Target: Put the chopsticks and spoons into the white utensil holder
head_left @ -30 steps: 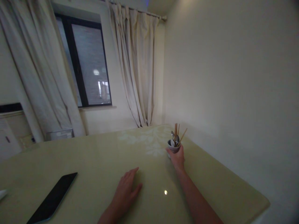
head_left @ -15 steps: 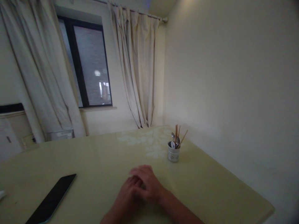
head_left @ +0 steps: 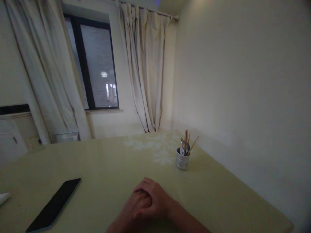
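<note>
Folded together over the near edge of the tabletop [head_left: 102, 168] are my two hands. My right hand [head_left: 155, 195] lies on top, its fingers wrapped over the back of my left hand [head_left: 139, 204] and its thumb crossing below. The left one is closed under it, with most of its fingers hidden. No object shows in either hand. Nearest to them, farther off and to the right, stands a white utensil holder [head_left: 182, 162] with several wooden chopsticks [head_left: 186, 137] and metal spoons [head_left: 187, 147] upright in it.
A dark flat tablet or large phone [head_left: 54, 205] lies on the table at left. Part of a white item [head_left: 3, 197] shows at the left edge. Behind are curtains [head_left: 150, 71], a dark-framed window [head_left: 99, 64] and a white cabinet [head_left: 11, 139]. A wall [head_left: 243, 97] borders the table's right side.
My hands have settled slightly lower, and the right thumb now shows more plainly across the left hand. The whole view has shifted a little; the objects on the table stay in place.
</note>
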{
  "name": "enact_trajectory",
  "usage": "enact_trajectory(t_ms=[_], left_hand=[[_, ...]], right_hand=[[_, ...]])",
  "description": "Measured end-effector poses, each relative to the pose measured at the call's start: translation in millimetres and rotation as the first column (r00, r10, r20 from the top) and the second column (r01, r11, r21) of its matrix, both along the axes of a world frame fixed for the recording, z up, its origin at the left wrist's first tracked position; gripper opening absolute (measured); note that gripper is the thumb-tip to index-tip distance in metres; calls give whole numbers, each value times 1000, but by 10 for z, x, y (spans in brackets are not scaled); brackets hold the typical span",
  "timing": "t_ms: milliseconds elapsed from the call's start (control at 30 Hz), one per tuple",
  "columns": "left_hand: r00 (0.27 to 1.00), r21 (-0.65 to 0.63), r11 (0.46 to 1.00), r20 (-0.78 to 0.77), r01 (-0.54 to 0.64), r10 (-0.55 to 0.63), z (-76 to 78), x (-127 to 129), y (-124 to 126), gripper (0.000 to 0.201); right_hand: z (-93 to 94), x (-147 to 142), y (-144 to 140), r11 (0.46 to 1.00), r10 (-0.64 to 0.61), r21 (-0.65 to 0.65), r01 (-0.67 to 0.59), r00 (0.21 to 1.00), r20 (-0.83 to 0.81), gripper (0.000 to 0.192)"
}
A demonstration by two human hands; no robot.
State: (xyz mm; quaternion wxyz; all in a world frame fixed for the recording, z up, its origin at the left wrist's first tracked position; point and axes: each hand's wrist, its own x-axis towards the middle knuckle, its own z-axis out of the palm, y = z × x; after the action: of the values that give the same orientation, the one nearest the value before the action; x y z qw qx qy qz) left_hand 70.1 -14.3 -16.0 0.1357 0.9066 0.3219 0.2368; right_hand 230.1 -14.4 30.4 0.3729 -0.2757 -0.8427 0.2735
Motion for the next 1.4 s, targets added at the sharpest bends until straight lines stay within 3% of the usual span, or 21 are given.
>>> enact_trajectory(t_ms=[267, 467, 600, 767, 867, 967, 1033, 1067, 1133, 1200, 1300, 1400], left_hand=[[996, 241, 967, 24, 79, -87, 12, -1, -58, 42], [993, 202, 974, 36, 106, -115, 181, -25, -115, 37], [991, 181, 977, 62, 108, -121, 188, -38, -98, 33], [992, 225, 972, 81, 71, -92, 149, -49, -63, 31], [992, 294, 955, 107, 35, -69, 218, -55, -99, 24], [990, 317, 946, 138, -63, 19, 333, -66, -158, 14], [988, 300, 947, 133, -119, 82, 387, -91, -172, 21], [984, 299, 943, 137, -147, 110, 399, -110, -166, 26], [972, 315, 925, 167, -213, 166, 394, -159, -134, 34], [955, 321, 906, 195, -277, 223, 363, -210, -92, 38], [932, 295, 890, 208, -348, 295, 306, -269, -48, 42], [921, 243, 894, 197, -377, 335, 254, -297, -33, 46]], right_hand=[[-79, -25, 63, 984, -21, 178, 19, 1000, 5, 82], [-40, -45, 30, 977, -32, 211, 32, 999, -2, 78], [-83, -61, 58, 977, -72, 203, 72, 997, -5, 81], [-59, -83, 57, 989, -31, 145, 33, 999, -14, 83], [-27, -74, 59, 986, -1, 168, 7, 999, -37, 82], [1, 9, 109, 966, -122, 201, 163, 972, -201, 71], [26, 132, 189, 883, -355, 150, 445, 842, -405, 56], [39, 215, 243, 799, -480, 86, 595, 719, -503, 49], [56, 419, 373, 582, -662, -88, 808, 409, -628, 40], [45, 647, 517, 412, -723, -208, 887, 179, -667, 44], [-44, 937, 716, 209, -771, -307, 928, -37, -636, 66], [-176, 1078, 862, 97, -823, -390, 916, -146, -548, 90]])
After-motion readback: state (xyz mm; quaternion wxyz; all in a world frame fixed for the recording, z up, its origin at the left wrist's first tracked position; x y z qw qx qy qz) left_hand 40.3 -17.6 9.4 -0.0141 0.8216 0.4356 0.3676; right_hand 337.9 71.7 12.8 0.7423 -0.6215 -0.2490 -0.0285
